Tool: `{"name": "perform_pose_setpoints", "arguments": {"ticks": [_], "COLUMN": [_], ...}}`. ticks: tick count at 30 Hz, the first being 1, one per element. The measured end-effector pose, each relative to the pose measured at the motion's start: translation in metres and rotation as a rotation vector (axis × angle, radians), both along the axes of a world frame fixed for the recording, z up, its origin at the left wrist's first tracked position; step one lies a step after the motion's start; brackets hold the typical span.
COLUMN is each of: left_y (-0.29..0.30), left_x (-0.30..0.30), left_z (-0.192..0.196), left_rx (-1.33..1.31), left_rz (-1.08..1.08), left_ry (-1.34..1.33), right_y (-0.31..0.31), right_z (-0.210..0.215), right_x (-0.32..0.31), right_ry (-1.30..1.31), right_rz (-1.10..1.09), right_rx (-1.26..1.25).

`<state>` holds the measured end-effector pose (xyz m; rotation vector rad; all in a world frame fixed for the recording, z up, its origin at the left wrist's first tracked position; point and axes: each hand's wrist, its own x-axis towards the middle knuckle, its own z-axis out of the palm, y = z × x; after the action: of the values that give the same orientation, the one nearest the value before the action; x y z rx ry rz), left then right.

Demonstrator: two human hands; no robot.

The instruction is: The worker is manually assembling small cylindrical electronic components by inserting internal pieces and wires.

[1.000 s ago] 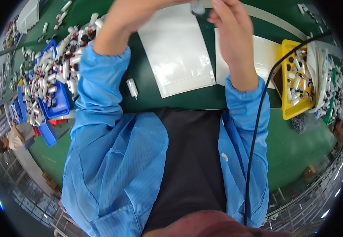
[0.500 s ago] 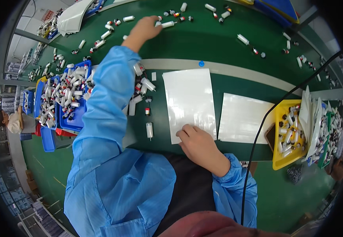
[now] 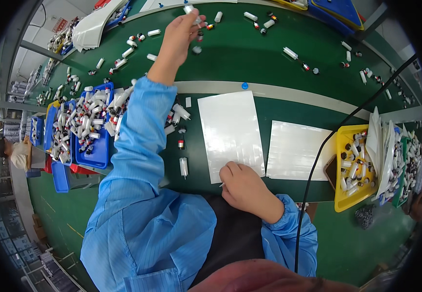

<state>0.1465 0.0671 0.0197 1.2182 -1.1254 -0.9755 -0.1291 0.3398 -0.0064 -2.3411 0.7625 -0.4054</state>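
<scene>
My left hand reaches over the far green surface, its fingers closed on a white plastic tube that pokes out above them. Loose parts lie just beside it, among them a blurred pale cap. My right hand rests at the near edge of a white plastic bag, fingers curled. A small pale tip shows at its thumb; what it pinches is hidden. To the left of this bag lie a white tube with a narrow tip and a small red-and-black part.
Blue bins heaped with white tubes stand at the left. More white bags lie to the right, beside a yellow bin of parts. A black cable hangs across the right side. Another person is at far left.
My left hand has risen from the far surface and moved away from me, lifting a white tube. My right hand stays by the bag, fingers more curled. The view has shifted slightly.
</scene>
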Motion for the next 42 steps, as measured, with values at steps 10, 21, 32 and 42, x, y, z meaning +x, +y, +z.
{"name": "perform_pose_setpoints", "arguments": {"ticks": [10,21,32,42], "left_y": [0.118,0.12,0.116,0.116], "left_x": [-0.114,-0.123,-0.116,-0.12], "left_z": [0.009,-0.023,-0.02,-0.011], "left_rx": [0.454,0.349,0.085,0.174], "left_rz": [-0.412,-0.701,-0.758,-0.598], "left_ry": [0.901,0.653,0.209,0.406], "right_y": [-0.086,-0.108,-0.114,-0.126], "right_z": [0.02,-0.029,-0.026,-0.024], "right_x": [0.003,-0.001,-0.01,-0.03], "right_ry": [-0.622,-1.122,-1.296,-1.202], "right_rz": [-0.692,-0.62,-0.558,-0.643], "right_rx": [-0.326,0.41,0.653,0.263]}}
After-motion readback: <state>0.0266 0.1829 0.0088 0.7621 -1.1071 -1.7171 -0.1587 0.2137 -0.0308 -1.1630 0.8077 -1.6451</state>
